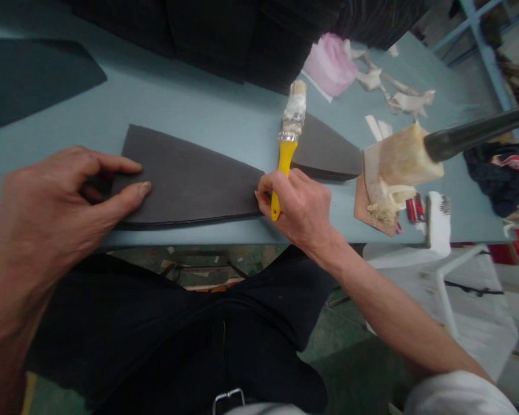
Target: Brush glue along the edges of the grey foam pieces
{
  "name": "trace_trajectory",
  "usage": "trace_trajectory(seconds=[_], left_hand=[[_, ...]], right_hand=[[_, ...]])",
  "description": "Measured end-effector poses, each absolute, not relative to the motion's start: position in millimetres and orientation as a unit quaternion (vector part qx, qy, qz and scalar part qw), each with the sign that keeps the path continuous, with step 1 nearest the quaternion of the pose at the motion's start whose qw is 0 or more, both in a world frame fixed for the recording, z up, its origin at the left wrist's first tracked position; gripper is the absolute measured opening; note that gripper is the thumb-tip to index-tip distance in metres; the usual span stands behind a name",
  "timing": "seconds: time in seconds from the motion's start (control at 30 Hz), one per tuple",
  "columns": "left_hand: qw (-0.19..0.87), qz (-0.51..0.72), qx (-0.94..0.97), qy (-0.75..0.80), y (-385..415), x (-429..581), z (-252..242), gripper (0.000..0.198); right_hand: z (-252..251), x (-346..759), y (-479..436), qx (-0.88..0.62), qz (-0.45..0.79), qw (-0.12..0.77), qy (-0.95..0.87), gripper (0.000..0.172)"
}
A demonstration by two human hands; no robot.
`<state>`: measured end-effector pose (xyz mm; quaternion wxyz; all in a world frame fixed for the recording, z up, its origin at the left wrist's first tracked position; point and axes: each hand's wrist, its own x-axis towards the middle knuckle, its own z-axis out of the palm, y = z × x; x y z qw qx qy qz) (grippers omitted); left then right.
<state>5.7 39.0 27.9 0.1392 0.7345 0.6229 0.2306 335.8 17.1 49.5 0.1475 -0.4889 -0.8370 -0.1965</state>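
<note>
A stack of dark grey tapered sheets (pixel 190 178) lies along the front of the table; its material I cannot make out. My left hand (pixel 82 184) grips the wide left end, thumb on top and some fingers hidden at the edge. At the narrow right end, my right hand (pixel 300 199) pinches the sheet corner with thumb and fingertip. That same hand also holds a paintbrush by its yellow handle (pixel 287 155), bristles pointing up and away, whitish residue caked round the ferrule. Behind it sits a second stack of grey sheets (pixel 324 147).
Tall black stacks (pixel 207 40) stand along the back. A dark sheet (pixel 34 80) lies at left. To the right are a pink cloth (pixel 332 63), pale scraps (pixel 410 101), a crusted yellowish block (pixel 409 155) with a dark bar, and a white-backed brush (pixel 437 225). A white chair (pixel 471 294) stands below.
</note>
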Motion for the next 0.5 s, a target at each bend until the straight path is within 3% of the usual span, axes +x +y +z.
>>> trace_trajectory(seconds=[0.13,0.37,0.5], left_hand=[[0.153,0.278,0.732,0.603,36.2,11.2,37.9,0.046],[0.225,0.254,0.72,0.606,39.8,10.2,45.1,0.042],[0.223,0.259,0.721,0.602,39.2,11.1,45.7,0.039]], right_hand=[[47.4,336.7,19.4,-0.444,-0.181,0.154,-0.864,0.023],[46.0,330.8,19.3,-0.462,-0.17,0.164,-0.855,0.016],[44.5,322.5,13.8,-0.475,-0.199,0.176,-0.839,0.025]])
